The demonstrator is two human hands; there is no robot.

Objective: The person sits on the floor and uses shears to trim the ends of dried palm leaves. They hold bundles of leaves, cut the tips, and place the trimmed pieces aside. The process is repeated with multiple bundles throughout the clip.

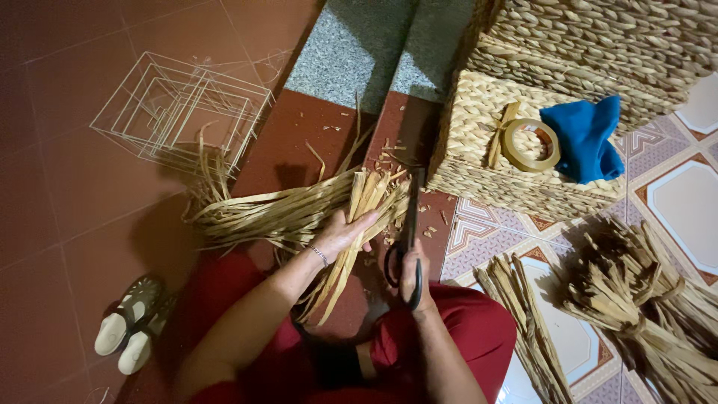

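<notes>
— Head view first: what sits at the centre?
— A bundle of dried straw strips (314, 213), lying across the person's lap and fanning out to the left over the red floor. The left hand (340, 233) is closed around the bundle near its cut ends.
— And the other hand?
— The right hand (413, 278) grips the black handles of a pair of scissors (410, 232), blades pointing up toward the strip ends. Small offcuts (389, 153) lie scattered just beyond.
— Further out?
— A woven basket (479, 161) stands past the scissors, with a roll of tape (531, 145) and a blue cloth (585, 138) on top. Tied straw bundles (636, 299) lie to the right on patterned tiles, wire frames (183, 108) to the upper left, and a pair of sandals (131, 322) at lower left.
</notes>
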